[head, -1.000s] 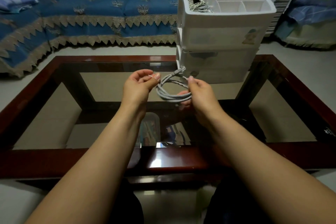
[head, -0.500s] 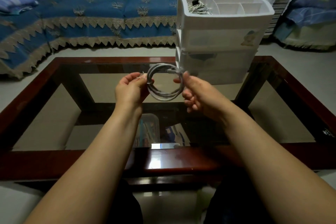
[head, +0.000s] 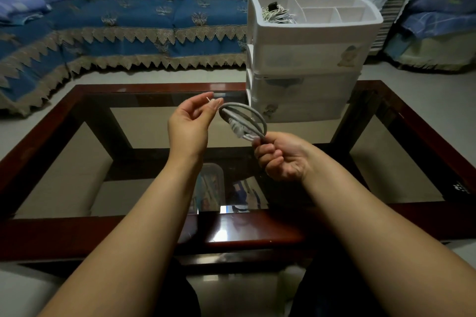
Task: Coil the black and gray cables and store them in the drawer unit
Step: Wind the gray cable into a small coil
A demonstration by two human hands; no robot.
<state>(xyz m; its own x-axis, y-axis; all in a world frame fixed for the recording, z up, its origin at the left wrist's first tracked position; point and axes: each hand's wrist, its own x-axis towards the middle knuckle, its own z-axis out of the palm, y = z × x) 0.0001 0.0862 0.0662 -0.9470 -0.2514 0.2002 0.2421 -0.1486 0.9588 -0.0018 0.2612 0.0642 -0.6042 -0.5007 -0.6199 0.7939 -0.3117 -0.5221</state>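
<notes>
Glass-topped table (head: pixel 77 141) fills the frame's middle; at its upper right stands my white drawer unit (head: pixel 306 59), whose open top tray holds a coiled cable (head: pixel 277 13) in its left compartment. At centre, my right hand (head: pixel 282 157) grips the coiled gray cable (head: pixel 247 121); my left hand (head: pixel 192 123) pinches a thin white tie (head: pixel 208 98) just beside it.

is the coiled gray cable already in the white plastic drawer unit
No, the right hand grips the coiled gray cable above the glass table, short of the white plastic drawer unit.
</notes>
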